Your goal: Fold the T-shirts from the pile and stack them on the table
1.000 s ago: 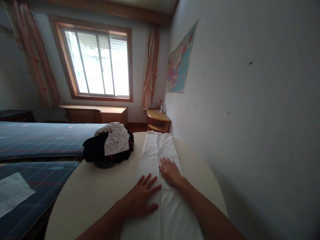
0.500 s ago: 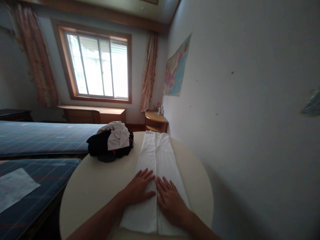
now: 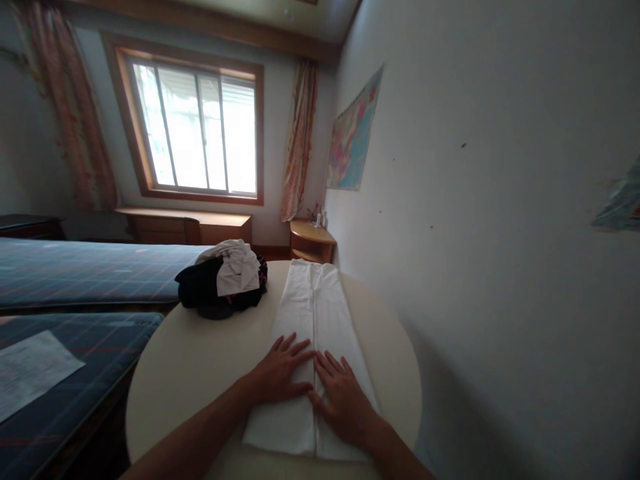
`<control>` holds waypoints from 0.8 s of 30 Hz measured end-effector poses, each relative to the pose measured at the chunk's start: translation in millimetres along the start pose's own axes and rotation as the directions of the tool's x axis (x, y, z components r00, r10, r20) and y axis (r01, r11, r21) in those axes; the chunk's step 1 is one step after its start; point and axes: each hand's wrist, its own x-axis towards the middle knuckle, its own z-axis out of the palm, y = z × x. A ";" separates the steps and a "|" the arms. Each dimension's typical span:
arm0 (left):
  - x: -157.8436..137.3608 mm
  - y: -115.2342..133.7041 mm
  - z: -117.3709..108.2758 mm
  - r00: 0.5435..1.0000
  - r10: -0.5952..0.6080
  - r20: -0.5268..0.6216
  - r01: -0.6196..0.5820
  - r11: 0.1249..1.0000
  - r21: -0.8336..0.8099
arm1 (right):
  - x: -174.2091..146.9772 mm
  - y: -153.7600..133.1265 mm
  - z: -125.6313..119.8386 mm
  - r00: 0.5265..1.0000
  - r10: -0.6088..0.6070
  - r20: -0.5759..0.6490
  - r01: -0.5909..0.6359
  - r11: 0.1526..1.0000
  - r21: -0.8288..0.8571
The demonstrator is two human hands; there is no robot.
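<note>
A long white garment [image 3: 320, 300] lies folded lengthwise on the round cream table [image 3: 165, 373], its two folded halves meeting along a middle line. My left hand [image 3: 283, 370] rests flat on the left half with its fingers spread. On the right half lies my right hand [image 3: 343, 393], palm down and fingers stretched out. The fingertips of both hands come together near the middle line. Which kind of garment it is cannot be made out.
A heap of black and pale clothes [image 3: 220, 280] sits at the table's back left. Two plaid mattresses [image 3: 100, 270] stand to the left, one with a paper sheet [image 3: 37, 370] on it. A white wall [image 3: 500, 267] rises close on the right. Behind is a corner shelf [image 3: 313, 233].
My hands have stayed on the white garment and shifted only slightly, with the right fingertips closer to the left hand. The whole view has moved a little.
</note>
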 end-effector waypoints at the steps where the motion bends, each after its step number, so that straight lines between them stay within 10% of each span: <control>1: -0.5 2.1 0.8 1.000 -0.020 -0.018 0.020 1.000 -0.004 | -1.8 -1.0 -2.9 1.000 -0.019 0.011 0.019 1.000 0.015; 10: -47.4 20.3 -26.2 0.991 0.089 0.097 -0.073 0.984 -0.165 | -43.4 -7.8 -15.1 0.940 -0.319 0.124 0.298 0.940 0.166; 24: -78.5 70.8 -23.6 0.990 0.070 0.121 -0.085 0.988 0.130 | -34.1 -29.1 16.4 0.981 -0.184 -0.065 0.165 0.961 -0.222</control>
